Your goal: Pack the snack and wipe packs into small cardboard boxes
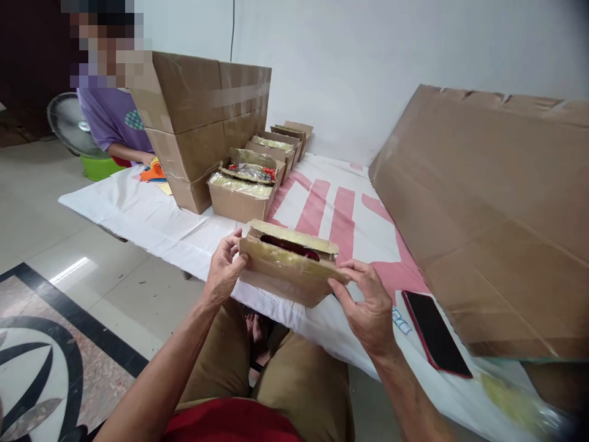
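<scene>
I hold a small brown cardboard box in front of me, above the table's near edge. Its top flaps, lined with yellowish tape, stand partly open and something dark red shows inside. My left hand grips the box's left end, fingers curled onto the flap. My right hand grips the right end, fingers pressed along the front flap. Both hands are closed on the box.
A row of similar small boxes runs back along the white and pink cloth-covered table. Large taped cartons stand at left, a big flat cardboard sheet at right, a phone beside it. Another person sits far left by a fan.
</scene>
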### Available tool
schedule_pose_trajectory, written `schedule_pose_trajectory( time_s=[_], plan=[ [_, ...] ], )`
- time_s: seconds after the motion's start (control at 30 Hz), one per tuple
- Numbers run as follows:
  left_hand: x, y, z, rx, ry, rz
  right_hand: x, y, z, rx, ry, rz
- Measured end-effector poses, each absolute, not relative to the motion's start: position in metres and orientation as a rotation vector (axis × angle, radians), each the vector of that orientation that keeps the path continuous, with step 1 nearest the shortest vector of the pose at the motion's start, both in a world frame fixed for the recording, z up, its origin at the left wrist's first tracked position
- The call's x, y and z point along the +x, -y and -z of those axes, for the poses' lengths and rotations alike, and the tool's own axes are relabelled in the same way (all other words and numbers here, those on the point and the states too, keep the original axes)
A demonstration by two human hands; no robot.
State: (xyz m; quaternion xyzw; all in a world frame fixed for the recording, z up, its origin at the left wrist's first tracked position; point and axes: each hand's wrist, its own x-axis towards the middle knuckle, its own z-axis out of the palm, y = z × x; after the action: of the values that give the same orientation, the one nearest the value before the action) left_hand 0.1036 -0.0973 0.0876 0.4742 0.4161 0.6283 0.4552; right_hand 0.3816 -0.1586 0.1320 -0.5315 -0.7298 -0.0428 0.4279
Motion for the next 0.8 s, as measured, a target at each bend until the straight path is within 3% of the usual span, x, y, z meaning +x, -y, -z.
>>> schedule_pose_trajectory(
  time_s=[0.23,0.4,0.5,0.63,0.8],
  plan=[
    [0.086,0.108,-0.072,1.290,-1.154,-1.508,0.397,0.184,-0.143,-1.110,2.264,0.014],
    [0.058,0.105,-0.074,1.270,-1.055,-1.407,0.394,0.181,-0.151,-1.172,2.250,-0.079],
    [0.047,0.108,-0.090,1.328,-1.084,-1.530,0.384,0.171,-0.157,-1.174,2.205,-0.041],
    [0.067,0.117,-0.122,1.836,-1.118,-1.536,0.371,0.154,-0.164,-1.194,2.263,-0.066],
    [0.107,0.120,-0.141,2.508,-1.063,-1.071,0.356,0.141,-0.172,-1.350,2.495,-0.100]
  ],
)
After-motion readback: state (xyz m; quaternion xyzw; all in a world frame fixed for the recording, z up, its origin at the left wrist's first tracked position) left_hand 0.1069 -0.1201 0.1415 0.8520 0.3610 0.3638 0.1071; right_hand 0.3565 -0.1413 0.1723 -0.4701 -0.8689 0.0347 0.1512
